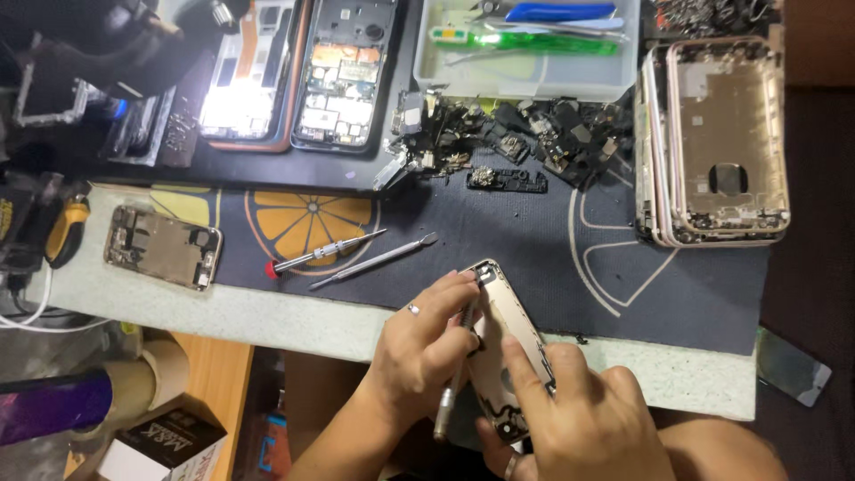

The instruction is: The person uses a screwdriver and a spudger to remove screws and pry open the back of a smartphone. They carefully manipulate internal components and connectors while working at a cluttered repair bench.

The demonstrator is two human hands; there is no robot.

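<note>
At the near edge of the table point(267, 316), the right hand point(588, 419) is gripping the gold phone shell point(508, 356), pointing away, while the left hand point(427, 343) fingers are pinching a thin metal tool point(452, 392) just beside it

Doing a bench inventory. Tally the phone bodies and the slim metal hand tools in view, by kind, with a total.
Opened phones with boards showing: 2
Bare phone housings, separate: 2, one held by the hands, one at the table's left edge
Stack of housings: 1 stack, count inside unclear
Slim metal tools: 3, screwdriver, spudger, one held
Total: 8
</note>
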